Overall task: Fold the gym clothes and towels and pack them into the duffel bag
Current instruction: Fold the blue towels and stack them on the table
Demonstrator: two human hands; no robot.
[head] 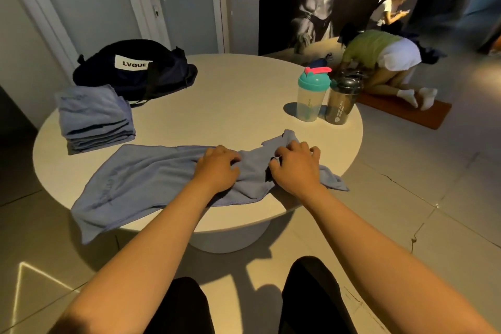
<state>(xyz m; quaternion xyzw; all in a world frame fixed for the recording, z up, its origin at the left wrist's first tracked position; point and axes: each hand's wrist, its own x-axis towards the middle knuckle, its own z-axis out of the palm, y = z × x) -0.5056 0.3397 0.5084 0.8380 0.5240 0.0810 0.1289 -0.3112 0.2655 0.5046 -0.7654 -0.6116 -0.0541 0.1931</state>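
Blue towel [141, 171], near edge of table [230, 106]: soft, light, limp; left hand [217, 168] and right hand [295, 168] both clutch its bunched middle; probably best held by corners.

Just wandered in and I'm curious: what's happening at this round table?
A person is folding gym laundry. The left hand and right hand grip a blue cloth lying rumpled at the near edge of the table, one end hanging off. A folded stack sits on the left, in front of the dark duffel bag.
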